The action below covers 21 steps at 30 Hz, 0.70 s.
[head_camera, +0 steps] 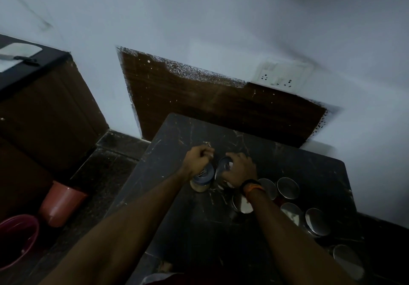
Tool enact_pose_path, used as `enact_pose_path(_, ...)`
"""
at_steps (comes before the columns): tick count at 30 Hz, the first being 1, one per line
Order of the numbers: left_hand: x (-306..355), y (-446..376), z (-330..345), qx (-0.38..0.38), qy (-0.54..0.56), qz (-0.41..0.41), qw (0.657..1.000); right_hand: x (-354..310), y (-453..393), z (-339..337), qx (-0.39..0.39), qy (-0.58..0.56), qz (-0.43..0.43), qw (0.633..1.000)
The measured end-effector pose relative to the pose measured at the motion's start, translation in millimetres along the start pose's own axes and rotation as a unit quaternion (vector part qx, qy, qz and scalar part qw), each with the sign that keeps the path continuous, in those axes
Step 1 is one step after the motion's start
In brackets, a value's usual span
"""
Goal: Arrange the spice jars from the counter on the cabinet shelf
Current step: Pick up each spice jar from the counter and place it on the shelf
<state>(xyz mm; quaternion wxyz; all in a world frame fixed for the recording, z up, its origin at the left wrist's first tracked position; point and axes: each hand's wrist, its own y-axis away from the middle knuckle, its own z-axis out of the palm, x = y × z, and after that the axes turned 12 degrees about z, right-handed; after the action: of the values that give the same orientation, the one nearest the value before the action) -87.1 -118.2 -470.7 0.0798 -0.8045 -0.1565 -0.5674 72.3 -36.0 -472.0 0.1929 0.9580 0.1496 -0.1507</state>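
Mid-frame on the dark counter, left hand curls over the blue-lidded jar, right hand clasps a steel-lidded jar; both look rigid, smooth, likely slippery, so best gripped around the body.

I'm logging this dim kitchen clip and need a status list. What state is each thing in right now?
left hand: fingers curled above the blue-lidded jar, grip unclear
blue-lidded jar: upright on the counter, lid on
right hand: grips a steel jar from above
steel jar: upright, lid on
other steel jars: lidded, standing on the counter, untouched
knife: lying flat on a board
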Motion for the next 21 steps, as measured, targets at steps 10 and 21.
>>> enact_pose_path(10,32.5,0.7,7.2,0.046,0.393,-0.088,0.914,-19.1,2.7,-91.0,-0.075,-0.408,-0.062,0.908)
enact_pose_path(21,64.3,8.1,10.8,-0.044,0.622,-0.122,0.772,-28.8,11.0,-115.6,-0.106,-0.571,-0.093,0.809)
